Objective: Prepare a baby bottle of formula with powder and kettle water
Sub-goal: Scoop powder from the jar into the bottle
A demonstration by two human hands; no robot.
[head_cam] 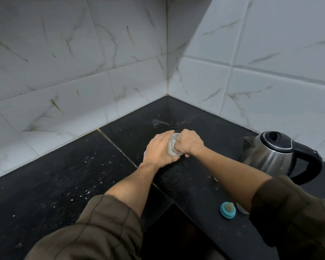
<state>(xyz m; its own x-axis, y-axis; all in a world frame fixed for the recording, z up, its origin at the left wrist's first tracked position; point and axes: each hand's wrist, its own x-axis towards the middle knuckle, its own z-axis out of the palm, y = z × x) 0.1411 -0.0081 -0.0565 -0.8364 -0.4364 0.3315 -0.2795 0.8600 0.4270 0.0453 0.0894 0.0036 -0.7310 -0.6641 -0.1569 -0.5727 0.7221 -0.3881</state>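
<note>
Bottle (172,147), clear and round, whitish inside, grasped by left hand (158,153) and right hand (190,143), both grips curled.

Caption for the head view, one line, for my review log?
Left hand and right hand grip a clear container at the black counter; steel kettle stands at right.

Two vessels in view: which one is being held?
The small clear container with whitish contents, gripped by both the left hand and right hand. The steel kettle stands apart on the right, untouched, lid shut.
</note>
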